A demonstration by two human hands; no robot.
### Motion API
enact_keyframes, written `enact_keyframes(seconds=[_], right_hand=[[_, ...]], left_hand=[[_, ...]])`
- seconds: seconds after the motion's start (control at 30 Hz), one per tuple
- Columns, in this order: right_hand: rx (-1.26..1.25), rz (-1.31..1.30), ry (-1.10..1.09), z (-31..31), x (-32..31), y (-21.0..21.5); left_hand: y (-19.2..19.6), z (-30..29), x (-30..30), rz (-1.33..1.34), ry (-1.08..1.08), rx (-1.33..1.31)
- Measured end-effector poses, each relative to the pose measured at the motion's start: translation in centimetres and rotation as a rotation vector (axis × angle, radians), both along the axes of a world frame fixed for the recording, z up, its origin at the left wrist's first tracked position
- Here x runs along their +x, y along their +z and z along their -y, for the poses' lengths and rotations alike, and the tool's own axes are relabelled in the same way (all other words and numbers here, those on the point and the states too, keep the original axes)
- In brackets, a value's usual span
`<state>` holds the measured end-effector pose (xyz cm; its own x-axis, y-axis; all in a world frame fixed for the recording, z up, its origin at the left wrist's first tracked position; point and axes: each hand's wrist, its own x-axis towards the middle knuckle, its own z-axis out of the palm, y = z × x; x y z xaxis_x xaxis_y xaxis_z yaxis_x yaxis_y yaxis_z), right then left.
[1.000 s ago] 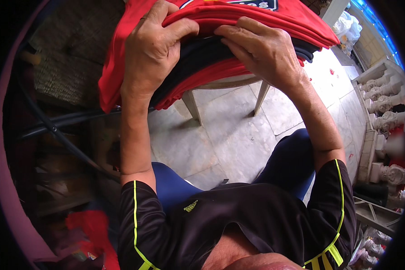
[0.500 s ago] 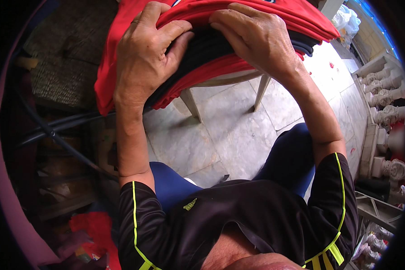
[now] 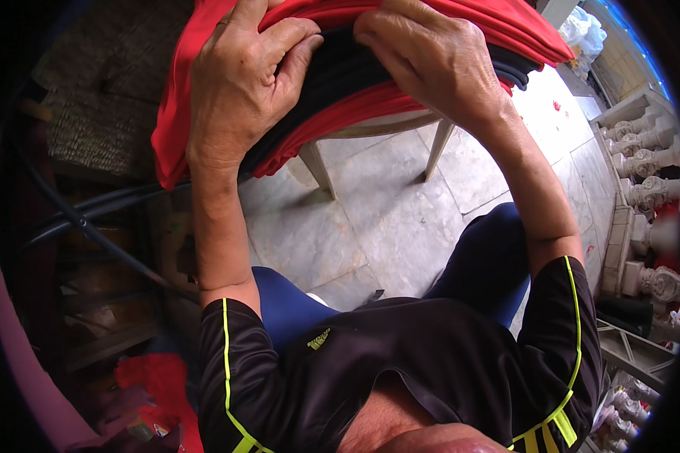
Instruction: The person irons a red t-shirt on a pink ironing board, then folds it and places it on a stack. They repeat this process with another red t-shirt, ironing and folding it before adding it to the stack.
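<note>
Red garment (image 3: 204,98) sits top of frame, draped over a stack of red and dark folded clothes (image 3: 340,90) on a pale plastic chair (image 3: 370,132); only the chair's legs and seat edge show. Your left hand (image 3: 238,83) is closed, fingers curled over the red fold at the stack's left side, thumb pressed toward the dark layer beneath. Your right hand (image 3: 431,60) is closed too, fingertips pinching the top red layer right beside the left one. Change over the last second: both hands and the stack have slid up and closer in the view, and the two hands now nearly touch at the fold, where earlier there was a gap between them. Grip looks the same, so I'd read it as you leaning in and gathering the edge, not releasing. Stone floor (image 3: 385,226) below, pale balusters (image 3: 642,162) at right, blurred red thing (image 3: 155,385) lower left
</note>
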<state>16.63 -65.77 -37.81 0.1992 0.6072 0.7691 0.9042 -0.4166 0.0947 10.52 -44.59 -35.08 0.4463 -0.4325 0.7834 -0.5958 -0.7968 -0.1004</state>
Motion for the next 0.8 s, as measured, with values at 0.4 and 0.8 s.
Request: enact_keyframes(seconds=[0.4,0.8], right_hand=[[0.018,-0.104,0.164,0.9,-0.9,0.6],[-0.071,0.106,-0.052,-0.2,-0.8,0.1]], left_hand=[[-0.2,0.9,-0.5,0.016,0.064,-0.022],[0.0,0.6,-0.8,-0.014,0.074,0.054]])
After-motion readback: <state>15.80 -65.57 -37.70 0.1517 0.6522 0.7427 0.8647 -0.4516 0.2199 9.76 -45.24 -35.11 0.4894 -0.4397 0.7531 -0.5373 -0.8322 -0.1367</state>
